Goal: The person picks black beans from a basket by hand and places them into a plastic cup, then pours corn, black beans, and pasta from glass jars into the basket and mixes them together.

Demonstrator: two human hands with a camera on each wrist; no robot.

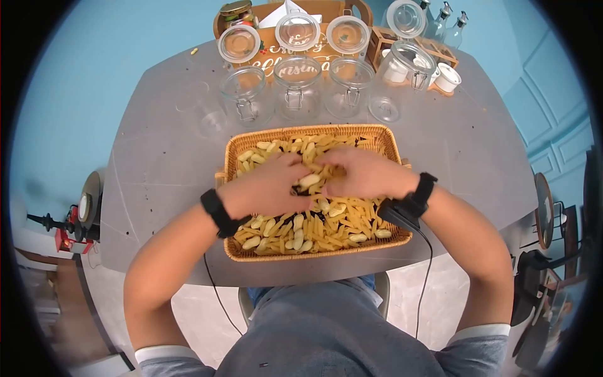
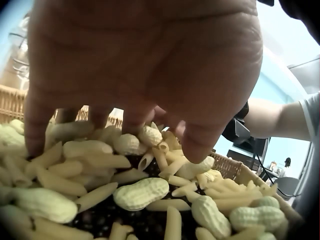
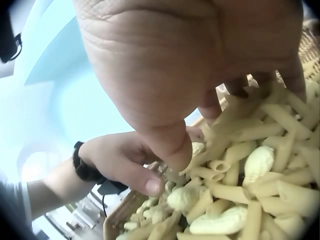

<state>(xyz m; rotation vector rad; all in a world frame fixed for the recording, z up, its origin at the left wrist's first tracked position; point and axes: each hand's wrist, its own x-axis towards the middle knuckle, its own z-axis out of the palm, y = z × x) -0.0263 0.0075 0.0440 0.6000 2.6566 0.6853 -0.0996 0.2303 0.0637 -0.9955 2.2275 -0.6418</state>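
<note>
A wicker basket (image 1: 319, 254) holds penne (image 1: 355, 217) mixed with unshelled peanuts (image 1: 298, 232) and small dark beans (image 2: 115, 220). Over its middle, my left hand (image 1: 270, 182) reaches palm down, its spread fingers dipping among the pasta and nuts. Opposite it, my right hand (image 1: 361, 173) has its fingertips sunk in the penne, with the thumb low beside some peanuts. Between the two hands lies a peanut (image 1: 309, 181). In the right wrist view, the left hand (image 3: 122, 157) shows just beyond the right thumb. Some fingertips are hidden by the food.
Behind the basket stand several glass clip-top jars (image 1: 298, 94) with raised lids. Further back are a wooden tray box (image 1: 289, 50) with white lettering, a wooden rack (image 1: 380, 47), glass bottles (image 1: 455, 31) and white ramekins (image 1: 447, 78). The grey table (image 1: 169, 157) surrounds the basket.
</note>
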